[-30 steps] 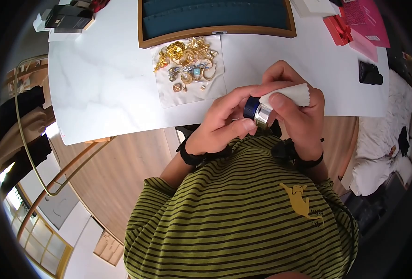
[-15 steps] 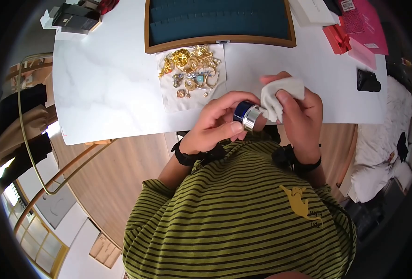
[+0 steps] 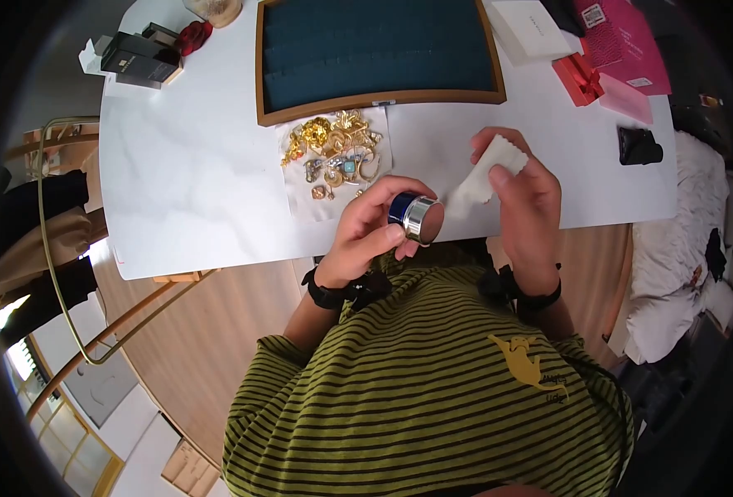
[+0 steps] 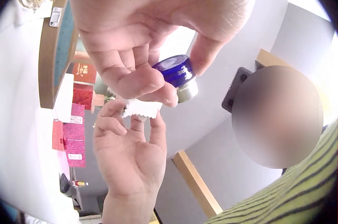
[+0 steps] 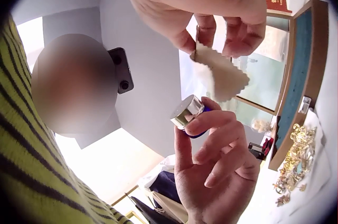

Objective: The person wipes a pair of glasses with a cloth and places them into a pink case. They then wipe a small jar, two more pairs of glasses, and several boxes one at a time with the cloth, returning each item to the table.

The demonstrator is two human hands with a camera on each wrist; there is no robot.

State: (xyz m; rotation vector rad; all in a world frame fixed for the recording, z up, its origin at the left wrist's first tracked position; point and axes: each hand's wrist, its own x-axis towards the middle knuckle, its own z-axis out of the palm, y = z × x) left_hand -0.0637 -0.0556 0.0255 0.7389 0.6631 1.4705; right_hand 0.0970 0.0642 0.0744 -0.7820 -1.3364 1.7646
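In the head view my left hand [image 3: 358,240] holds a small dark blue jar [image 3: 399,209] with a shiny silver lid [image 3: 417,220] between thumb and fingers. The jar is tilted, its lid turned toward my right hand [image 3: 533,203]. That hand pinches a small off-white cloth [image 3: 492,172] with zigzag edges, held a little apart from the jar. The right wrist view shows the cloth [image 5: 219,76] hanging from the thumb and fingertips above the lid [image 5: 186,110]. White lettering marks the blue side of the jar [image 4: 179,71] in the left wrist view.
Gold and stone-set jewellery [image 3: 333,149] lies on a white cloth [image 3: 304,205] on the table [image 3: 184,182]. Behind it stands a wooden case [image 3: 383,103] with a dark teal lining. Boxes [image 3: 139,58] stand back left; a red gift box [image 3: 579,80] and a black pouch [image 3: 639,147] lie right.
The right hand has drawn the cloth away from the jar's lid, which it covered earlier. My left hand has shifted left with the jar, so more of the lid shows.
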